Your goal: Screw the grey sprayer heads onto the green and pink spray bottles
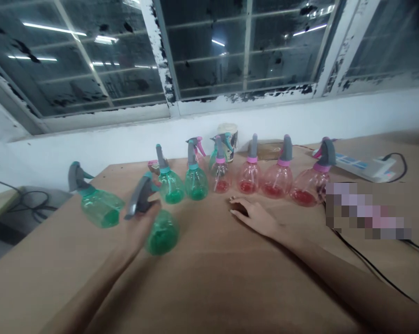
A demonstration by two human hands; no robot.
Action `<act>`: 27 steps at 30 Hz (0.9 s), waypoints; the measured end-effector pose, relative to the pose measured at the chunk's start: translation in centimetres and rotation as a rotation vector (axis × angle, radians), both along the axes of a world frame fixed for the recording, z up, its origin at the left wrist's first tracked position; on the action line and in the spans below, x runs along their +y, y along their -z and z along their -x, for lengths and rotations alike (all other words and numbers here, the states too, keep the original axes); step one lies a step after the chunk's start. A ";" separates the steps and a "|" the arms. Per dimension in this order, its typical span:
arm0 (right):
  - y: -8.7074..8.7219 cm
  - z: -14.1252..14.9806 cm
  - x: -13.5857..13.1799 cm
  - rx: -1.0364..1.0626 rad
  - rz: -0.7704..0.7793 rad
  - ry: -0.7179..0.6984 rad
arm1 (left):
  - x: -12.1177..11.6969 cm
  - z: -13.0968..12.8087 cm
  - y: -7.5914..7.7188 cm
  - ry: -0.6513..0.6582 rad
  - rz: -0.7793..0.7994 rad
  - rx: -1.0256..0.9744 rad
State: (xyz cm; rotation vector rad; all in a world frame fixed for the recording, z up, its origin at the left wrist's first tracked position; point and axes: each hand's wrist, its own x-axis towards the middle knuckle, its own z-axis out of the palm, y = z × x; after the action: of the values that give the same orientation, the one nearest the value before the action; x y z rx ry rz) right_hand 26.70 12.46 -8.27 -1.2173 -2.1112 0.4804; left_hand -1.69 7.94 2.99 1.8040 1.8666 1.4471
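Observation:
My left hand [143, 222] is closed round the neck of a green spray bottle [163, 234], which hangs tilted and slightly blurred, its grey trigger head up and left. On the tabletop rests my right hand [256, 215], thumb and fingers apart and curved, with nothing between them. Just beyond it stand pink spray bottles with red liquid, among them one pink spray bottle [247, 178]. Past my left hand are two upright green spray bottles, one green bottle [170, 185] and its neighbour [196, 183]. Farther left, another green spray bottle [103, 206] leans at an angle.
A paper cup [228, 134] and a brown box [269, 150] stand at the back by the wall. At right lie a white power strip [362, 167], a black cable [365, 260] and a pixelated object [365, 211]. The wooden table [209, 287] ends at the left.

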 end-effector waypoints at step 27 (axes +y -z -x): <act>-0.1 0.0 -0.3 -0.032 0.011 -0.007 | 4.3 6.3 0.6 -0.234 -0.262 0.213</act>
State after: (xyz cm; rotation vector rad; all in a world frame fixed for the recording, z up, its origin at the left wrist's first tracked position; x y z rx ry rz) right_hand 26.69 12.17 -8.12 -1.2319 -2.1433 0.4789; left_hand -8.00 12.28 2.37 1.9791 2.1388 1.7085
